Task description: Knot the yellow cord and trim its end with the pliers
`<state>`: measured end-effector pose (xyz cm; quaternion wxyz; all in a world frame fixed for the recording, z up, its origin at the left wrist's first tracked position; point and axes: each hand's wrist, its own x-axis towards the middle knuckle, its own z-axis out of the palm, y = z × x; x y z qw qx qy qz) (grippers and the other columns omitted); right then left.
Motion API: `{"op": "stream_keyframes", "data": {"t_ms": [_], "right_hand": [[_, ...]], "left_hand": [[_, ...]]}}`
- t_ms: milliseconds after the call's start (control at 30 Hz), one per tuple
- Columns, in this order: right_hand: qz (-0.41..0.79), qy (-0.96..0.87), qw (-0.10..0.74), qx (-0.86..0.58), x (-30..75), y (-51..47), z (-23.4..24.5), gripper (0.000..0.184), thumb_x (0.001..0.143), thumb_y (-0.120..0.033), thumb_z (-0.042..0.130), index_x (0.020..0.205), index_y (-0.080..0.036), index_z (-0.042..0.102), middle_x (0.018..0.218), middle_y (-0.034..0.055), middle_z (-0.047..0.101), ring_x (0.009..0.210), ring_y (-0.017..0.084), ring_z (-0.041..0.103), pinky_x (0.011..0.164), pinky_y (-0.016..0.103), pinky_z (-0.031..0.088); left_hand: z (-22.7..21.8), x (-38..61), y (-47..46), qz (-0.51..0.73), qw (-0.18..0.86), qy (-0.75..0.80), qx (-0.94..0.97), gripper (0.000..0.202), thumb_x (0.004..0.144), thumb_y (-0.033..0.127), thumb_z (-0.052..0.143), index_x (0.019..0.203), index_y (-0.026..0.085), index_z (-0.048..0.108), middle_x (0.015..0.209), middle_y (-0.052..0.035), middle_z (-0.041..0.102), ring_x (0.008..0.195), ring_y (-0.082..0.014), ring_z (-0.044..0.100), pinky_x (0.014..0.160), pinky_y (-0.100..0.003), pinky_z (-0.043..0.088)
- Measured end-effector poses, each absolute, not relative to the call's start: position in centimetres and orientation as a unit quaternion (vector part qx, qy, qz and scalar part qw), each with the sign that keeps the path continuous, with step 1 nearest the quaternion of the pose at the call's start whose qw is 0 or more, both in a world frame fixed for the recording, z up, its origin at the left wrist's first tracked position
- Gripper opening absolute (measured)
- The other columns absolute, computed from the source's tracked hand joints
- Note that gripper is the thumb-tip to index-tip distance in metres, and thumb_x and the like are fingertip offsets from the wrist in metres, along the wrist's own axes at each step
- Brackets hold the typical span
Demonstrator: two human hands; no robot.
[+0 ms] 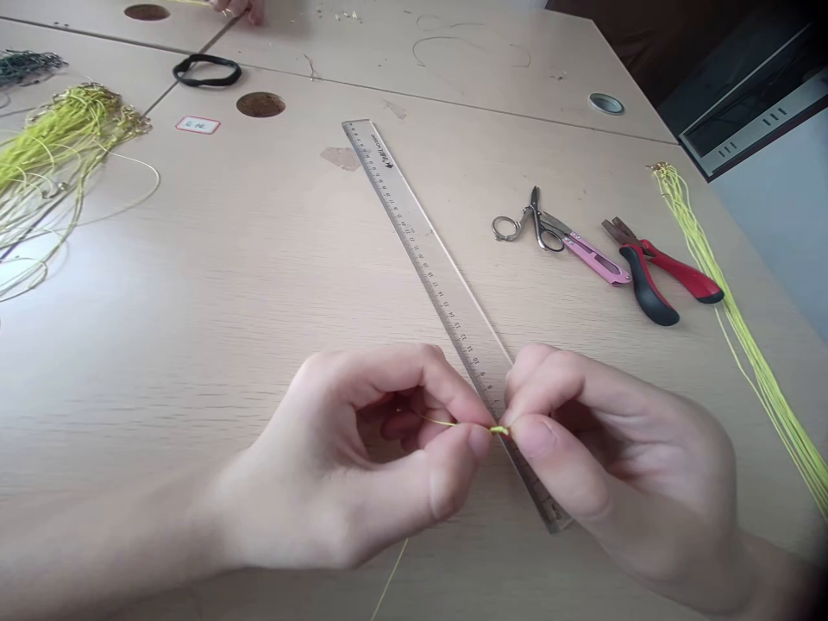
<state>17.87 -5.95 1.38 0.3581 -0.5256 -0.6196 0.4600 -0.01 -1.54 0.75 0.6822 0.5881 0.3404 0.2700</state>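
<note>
Bright soft light, faint shadows, glare at left, darkened corners

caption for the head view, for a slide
Left hand and right hand pinch a yellow cord over a clear ruler, pliers nearby

Free room over tabletop point(246, 285) left of plastic ruler point(420, 276); scissors point(534, 220), pliers point(647, 259) obstruct rightward.

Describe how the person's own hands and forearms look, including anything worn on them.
Both the left hand and the right hand are bare, with no gloves, rings or bands visible. The left forearm is also bare, with no watch, bracelet or sleeve in view up to the frame edge. The thumbnail on the left hand looks short and unpolished.
</note>
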Motion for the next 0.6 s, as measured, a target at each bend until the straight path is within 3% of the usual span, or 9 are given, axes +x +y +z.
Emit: {"op": "stream_keyframes", "data": {"t_ms": [600], "right_hand": [[0.455,-0.636,0.361,-0.508,17.9,-5.76,1.24,0.016,0.088,-0.024,0.053,0.071,-0.023,0.049,0.057,-0.0044,0.041,0.05,0.009,0.04,0.041,0.024,0.03]], "left_hand": [[0.91,0.17,-1.42,0.265,0.685,0.332,0.592,0.013,0.08,0.021,0.053,0.068,0.016,0.054,0.056,0.0029,0.045,0.051,-0.0083,0.041,0.045,-0.021,0.035]]}}
